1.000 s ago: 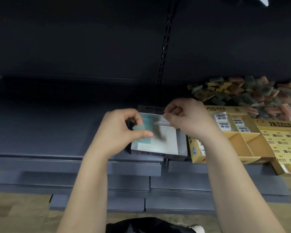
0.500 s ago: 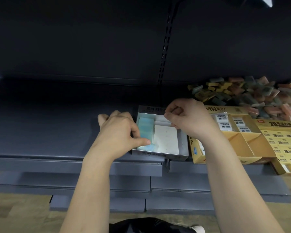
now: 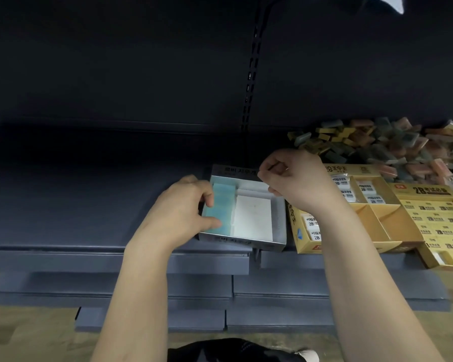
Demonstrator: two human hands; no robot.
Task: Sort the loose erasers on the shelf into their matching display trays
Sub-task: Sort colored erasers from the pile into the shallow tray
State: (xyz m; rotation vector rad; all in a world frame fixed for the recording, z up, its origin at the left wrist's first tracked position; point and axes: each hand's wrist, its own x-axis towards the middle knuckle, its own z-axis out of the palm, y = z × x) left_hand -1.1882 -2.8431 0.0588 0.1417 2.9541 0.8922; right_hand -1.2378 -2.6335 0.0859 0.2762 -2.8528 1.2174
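A silver display tray (image 3: 279, 226) sits at the shelf's front edge, with a column of light blue erasers (image 3: 224, 202) along its left side and a bare white floor to their right. My left hand (image 3: 183, 210) reaches over the tray's left wall, thumb and fingers on the blue erasers near the front. My right hand (image 3: 296, 178) hovers over the tray's back right corner with its fingers curled; whether they hold anything is hidden. A heap of loose erasers (image 3: 392, 147) in green, orange and yellow lies at the back right.
A yellow tray (image 3: 377, 220) with dividers holds several white 2B erasers, right of the silver one. Another yellow tray (image 3: 439, 218) of 2B erasers stands at the far right. The dark shelf (image 3: 89, 199) stretches left. Lower shelves and a wooden floor lie below.
My left hand carried a blue eraser down into the silver tray's left column and now rests on that column. My right hand stayed nearly still above the tray's back.
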